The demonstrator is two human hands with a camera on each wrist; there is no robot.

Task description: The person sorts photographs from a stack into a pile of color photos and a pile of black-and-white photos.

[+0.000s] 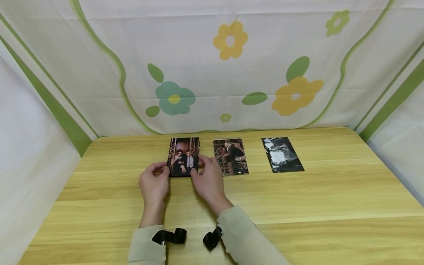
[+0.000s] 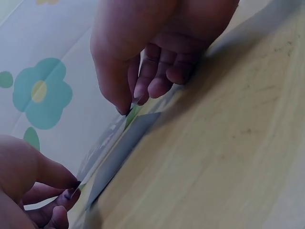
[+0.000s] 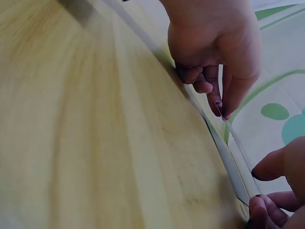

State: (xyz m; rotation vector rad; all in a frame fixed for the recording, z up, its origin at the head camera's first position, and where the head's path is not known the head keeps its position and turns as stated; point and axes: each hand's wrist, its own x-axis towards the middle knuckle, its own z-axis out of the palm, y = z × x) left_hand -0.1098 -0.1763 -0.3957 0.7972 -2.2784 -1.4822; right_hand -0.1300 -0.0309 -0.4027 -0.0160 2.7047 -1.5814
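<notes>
Both hands pinch a glossy photo card [image 1: 182, 154] that shows two people in dark clothes in front of an ornate gate. My left hand [image 1: 155, 186] has its thumb and finger on the card's left edge, and my right hand [image 1: 210, 180] grips the right edge. In the left wrist view the held card [image 2: 102, 143] is a thin sheet raised slightly at a slant. Just under it, another card [image 2: 124, 148] lies close to the tabletop. The right wrist view has the held card [image 3: 238, 145] edge-on between both thumbs.
Right of the hands lies a brown-toned photo card [image 1: 232, 156], with a pale edge showing under it. Farther right is a black-and-white photo card [image 1: 282, 154]. The wooden table [image 1: 314, 198] meets a flowered cloth backdrop [image 1: 205, 70] behind the cards. Black straps [image 1: 175, 236] hang from the sleeves.
</notes>
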